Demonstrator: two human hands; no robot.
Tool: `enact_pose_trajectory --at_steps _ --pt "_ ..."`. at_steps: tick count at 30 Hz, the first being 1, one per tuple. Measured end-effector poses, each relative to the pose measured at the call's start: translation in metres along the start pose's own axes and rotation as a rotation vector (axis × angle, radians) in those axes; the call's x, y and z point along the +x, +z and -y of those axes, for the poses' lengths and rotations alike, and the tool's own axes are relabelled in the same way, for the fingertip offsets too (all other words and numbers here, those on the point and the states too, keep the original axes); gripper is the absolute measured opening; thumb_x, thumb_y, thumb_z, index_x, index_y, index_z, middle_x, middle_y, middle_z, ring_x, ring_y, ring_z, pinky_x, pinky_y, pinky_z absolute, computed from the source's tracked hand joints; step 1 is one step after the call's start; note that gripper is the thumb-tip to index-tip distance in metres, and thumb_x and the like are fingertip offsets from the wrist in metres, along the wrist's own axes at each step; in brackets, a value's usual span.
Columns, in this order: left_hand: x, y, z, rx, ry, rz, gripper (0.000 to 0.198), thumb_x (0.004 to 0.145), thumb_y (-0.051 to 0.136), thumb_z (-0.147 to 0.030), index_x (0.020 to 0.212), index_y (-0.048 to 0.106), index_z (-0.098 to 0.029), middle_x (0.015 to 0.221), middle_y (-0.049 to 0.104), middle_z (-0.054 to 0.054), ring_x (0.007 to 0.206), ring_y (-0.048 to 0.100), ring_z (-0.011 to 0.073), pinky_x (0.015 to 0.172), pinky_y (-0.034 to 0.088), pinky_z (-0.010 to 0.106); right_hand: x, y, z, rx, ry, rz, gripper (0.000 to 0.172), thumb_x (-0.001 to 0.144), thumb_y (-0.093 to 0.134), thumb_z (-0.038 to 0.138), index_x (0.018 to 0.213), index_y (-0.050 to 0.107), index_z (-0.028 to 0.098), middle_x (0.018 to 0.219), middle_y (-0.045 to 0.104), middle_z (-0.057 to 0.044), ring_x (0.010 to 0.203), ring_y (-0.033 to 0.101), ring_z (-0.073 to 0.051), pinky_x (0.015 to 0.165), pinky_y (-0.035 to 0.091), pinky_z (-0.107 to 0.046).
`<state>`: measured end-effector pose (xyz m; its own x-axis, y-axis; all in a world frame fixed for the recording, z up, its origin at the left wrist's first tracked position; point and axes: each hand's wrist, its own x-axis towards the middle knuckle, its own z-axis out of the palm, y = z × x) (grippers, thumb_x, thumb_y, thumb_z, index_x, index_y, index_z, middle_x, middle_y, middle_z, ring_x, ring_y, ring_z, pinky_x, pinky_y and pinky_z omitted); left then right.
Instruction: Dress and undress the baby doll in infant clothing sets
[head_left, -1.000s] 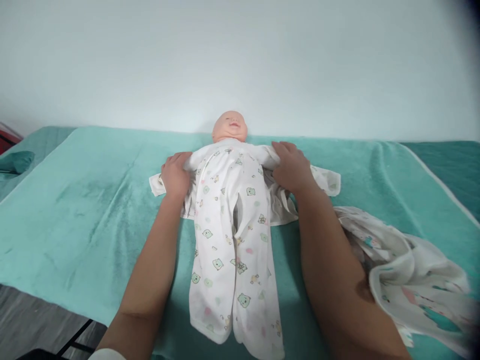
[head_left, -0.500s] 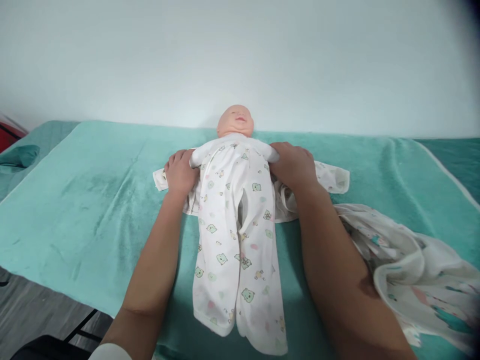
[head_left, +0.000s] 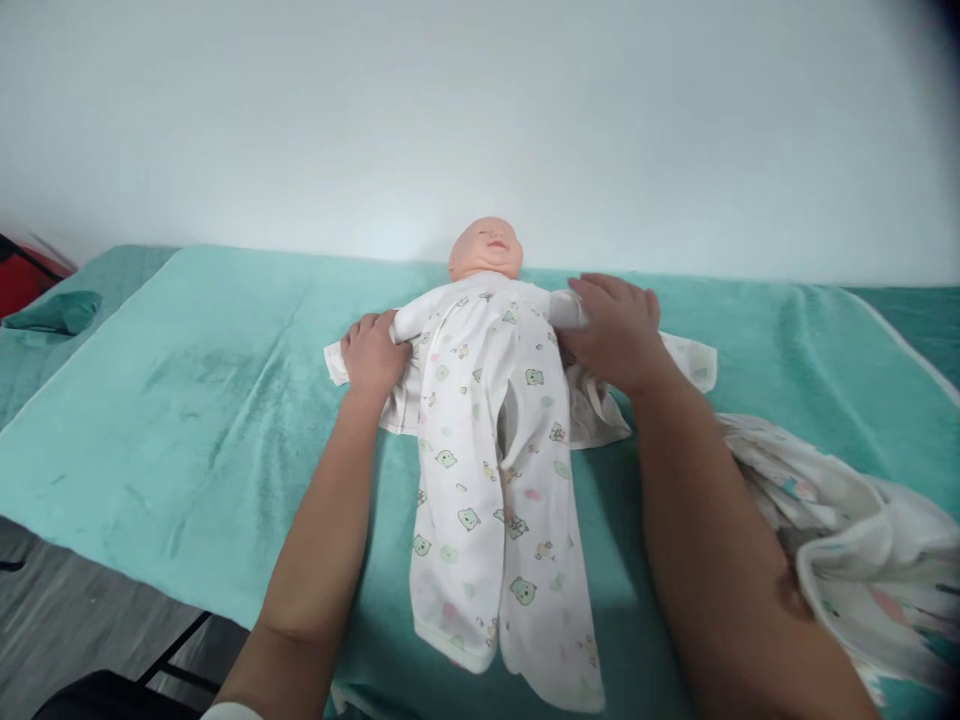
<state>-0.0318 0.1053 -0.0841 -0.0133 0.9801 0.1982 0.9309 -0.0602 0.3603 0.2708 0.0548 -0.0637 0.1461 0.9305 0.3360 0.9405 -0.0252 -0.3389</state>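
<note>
A baby doll lies on its back, its bare head (head_left: pixel 486 248) toward the wall. White trousers (head_left: pixel 480 480) printed with green bears lie over its body, legs pointing toward me. Beneath the doll a white baby shirt (head_left: pixel 691 360) is spread, with sleeves out to both sides. My left hand (head_left: pixel 375 352) is closed around the end of the doll's white arm (head_left: pixel 420 314) on the left. On the other side, my right hand (head_left: pixel 619 332) has the doll's other arm (head_left: pixel 567 310) between thumb and fingers. Its fingertips are partly hidden.
A green plush cover (head_left: pixel 247 400) lies over the table, against a white wall (head_left: pixel 480 110). To the right, beside my forearm, is a crumpled white printed cloth (head_left: pixel 862 530). A red object (head_left: pixel 26 285) shows at the far left, and a black item (head_left: pixel 105 695) stands below the table edge.
The view has shifted slightly, so everything appears farther right. My right hand has moved a little outward from the doll's body, showing more of its arm. The left hand keeps its place.
</note>
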Motion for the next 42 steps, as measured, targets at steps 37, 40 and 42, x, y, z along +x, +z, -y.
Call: enact_pose_trajectory --at_steps 37,40,42 --pt "-0.01 -0.004 0.008 -0.086 -0.06 -0.018 0.04 0.089 0.062 -0.029 0.129 0.065 -0.029 0.126 0.071 0.012 0.123 0.062 0.0345 0.102 0.049 0.048 0.069 -0.001 0.141 -0.448 -0.446 0.334 0.031 0.087 0.061 0.032 0.114 0.064 0.017 0.109 0.07 -0.015 0.109 0.065 -0.037 0.096 0.046 -0.057" --pt "-0.008 -0.002 0.011 -0.053 -0.103 -0.014 0.028 0.091 0.06 -0.034 0.117 0.068 -0.026 0.122 0.072 0.013 0.123 0.064 0.0334 0.103 0.049 0.048 0.071 -0.004 0.134 -0.404 -0.438 0.307 0.034 0.09 0.06 0.038 0.117 0.064 0.018 0.109 0.069 -0.015 0.111 0.063 -0.038 0.098 0.045 -0.058" --pt "-0.006 0.0 0.012 -0.089 -0.147 -0.025 0.028 0.091 0.06 -0.037 0.115 0.067 -0.025 0.123 0.072 0.012 0.124 0.065 0.032 0.106 0.048 0.047 0.07 -0.008 0.132 -0.408 -0.432 0.288 0.037 0.09 0.062 0.039 0.119 0.063 0.017 0.108 0.069 -0.014 0.108 0.063 -0.037 0.095 0.046 -0.057"
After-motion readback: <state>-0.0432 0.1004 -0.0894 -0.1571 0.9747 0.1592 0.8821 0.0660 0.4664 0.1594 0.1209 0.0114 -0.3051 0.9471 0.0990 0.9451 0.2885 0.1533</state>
